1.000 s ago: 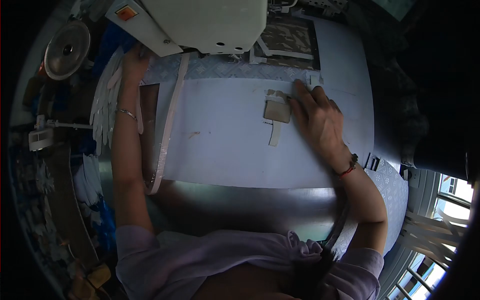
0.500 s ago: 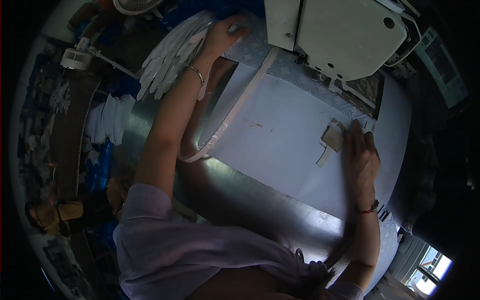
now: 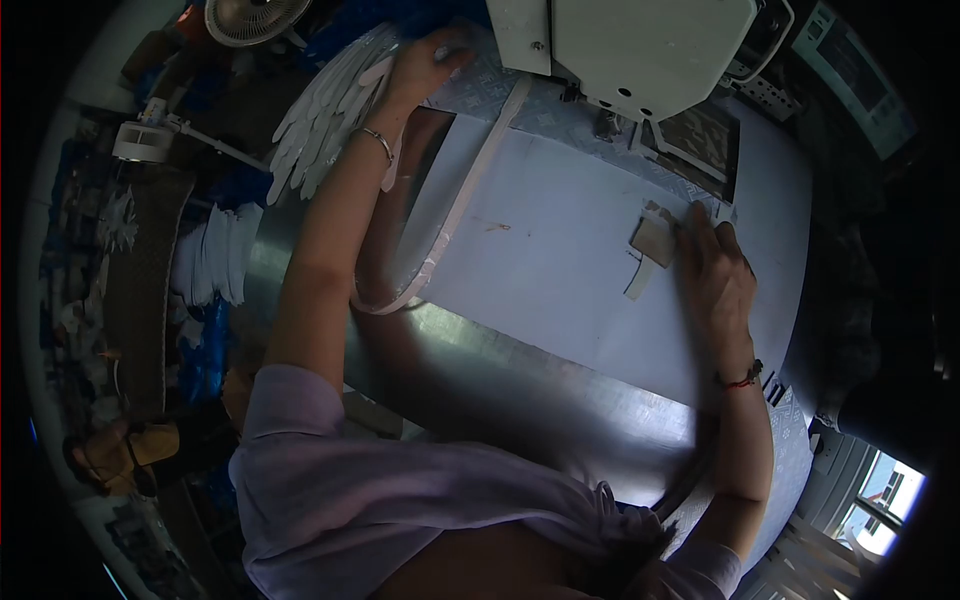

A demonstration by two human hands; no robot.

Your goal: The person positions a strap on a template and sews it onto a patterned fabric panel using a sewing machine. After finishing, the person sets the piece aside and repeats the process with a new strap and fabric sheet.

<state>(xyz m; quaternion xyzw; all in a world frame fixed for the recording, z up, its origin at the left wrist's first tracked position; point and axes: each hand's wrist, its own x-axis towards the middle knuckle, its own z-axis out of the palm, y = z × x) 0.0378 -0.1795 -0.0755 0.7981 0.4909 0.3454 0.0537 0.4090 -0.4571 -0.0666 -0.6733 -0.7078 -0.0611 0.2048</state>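
Observation:
My left hand (image 3: 425,68) rests at the top left of the work surface, beside a fanned stack of pale, long pieces (image 3: 335,105). Its thumb and fingers are apart, with nothing visible between them. At the right, my right hand (image 3: 717,275) lies on the white sheet (image 3: 560,250), its fingertips near the sheet's upper right edge; what is under them is hidden. Just left of these fingers sits a small brown patch (image 3: 653,241) with a pale strip (image 3: 638,279) below it. A long pale band (image 3: 465,190) curves along the sheet's left side.
A sewing machine head (image 3: 650,60) stands at the top, over a patterned surface (image 3: 560,117). Metal plate (image 3: 540,370) runs along the near side. A screen (image 3: 853,70) is at upper right, a fan (image 3: 250,15) at upper left. White pieces (image 3: 215,255) hang at left.
The whole view has shifted slightly, with the machine and sheet appearing farther up and left. Both hands keep nearly the same places on the work surface.

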